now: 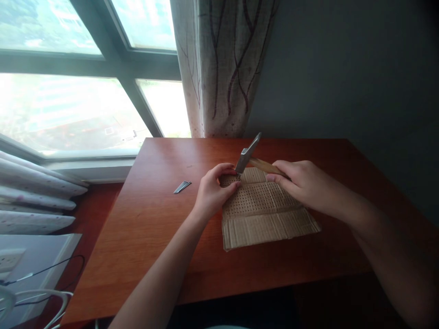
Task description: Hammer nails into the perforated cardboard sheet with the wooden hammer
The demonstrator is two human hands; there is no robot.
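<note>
A hammer point(243, 160) with a metal head and wooden handle is in my right hand point(297, 180), its fingers wrapped round the handle. The hammer's head hangs just over the fingertips of my left hand point(214, 187). That hand rests at the upper left of a piece of corrugated cardboard point(264, 226), thumb and forefinger curled in around a small nail point(239, 175), partly hidden beneath the hammer head. Rows of small holes cover the cardboard's middle. To the left of my left hand lie several loose nails point(182, 187), side by side.
The cardboard and nails lie on a reddish-brown wooden table point(154, 242). Behind it hang a patterned curtain point(229, 68) and a dark wall point(315, 77). A window point(68, 109) is at the left. White cables point(51, 294) and a wall socket point(12, 260) are at lower left.
</note>
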